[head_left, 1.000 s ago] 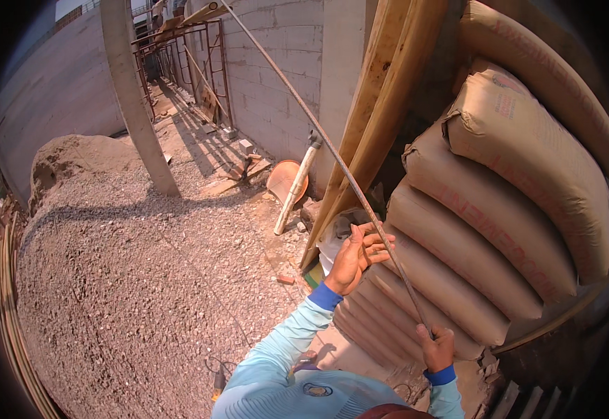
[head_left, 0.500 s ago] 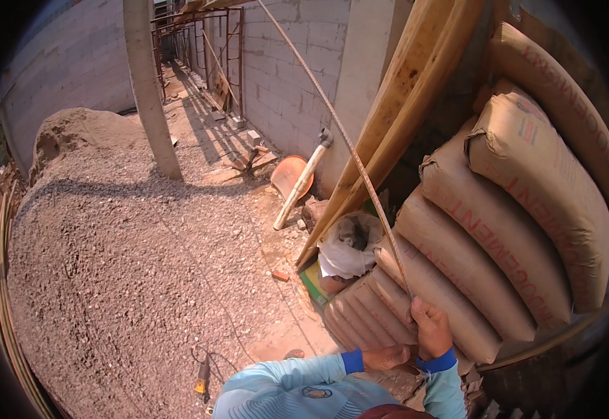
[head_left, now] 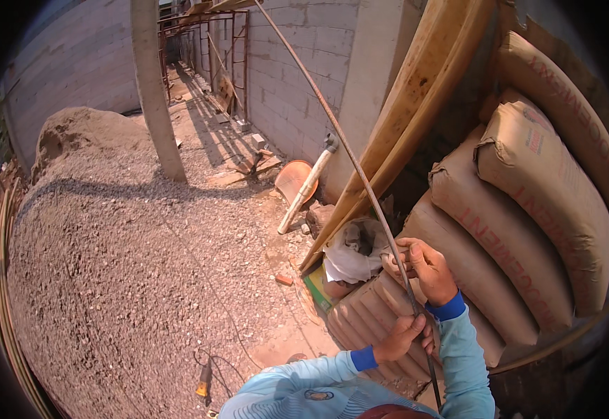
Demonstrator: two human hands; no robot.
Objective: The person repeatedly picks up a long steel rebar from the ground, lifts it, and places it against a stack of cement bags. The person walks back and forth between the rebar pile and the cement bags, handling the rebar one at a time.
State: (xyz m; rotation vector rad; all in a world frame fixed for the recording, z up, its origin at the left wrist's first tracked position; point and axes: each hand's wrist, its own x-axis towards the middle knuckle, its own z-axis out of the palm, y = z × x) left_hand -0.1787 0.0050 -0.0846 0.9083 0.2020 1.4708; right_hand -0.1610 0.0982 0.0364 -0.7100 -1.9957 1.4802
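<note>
A long, thin steel reinforcing bar (head_left: 338, 134) runs slantwise from the top of the head view down to my body, its lower end beside my right forearm. Low on the bar, my left hand (head_left: 400, 340) is closed round it. Higher up, my right hand (head_left: 430, 271) has its fingers loosely bent behind the bar and its thumb lifted off, so the hand is open. Just beyond my right hand lie stacked brown paper cement bags (head_left: 500, 223). A white sack (head_left: 350, 260) with grey contents sits left of the bar.
Wooden planks (head_left: 416, 91) lean beside the bags. An orange basin (head_left: 294, 178) and a pale pipe (head_left: 304, 199) lie near the block wall (head_left: 297, 77). Gravel (head_left: 129, 265) spreads left, with a concrete post (head_left: 156, 98) and a yellow-and-black power tool (head_left: 204, 380).
My left hand has come up and closed on the bar. My right hand has moved up along it and loosened its fingers. The bar's lower end now reaches nearer my body.
</note>
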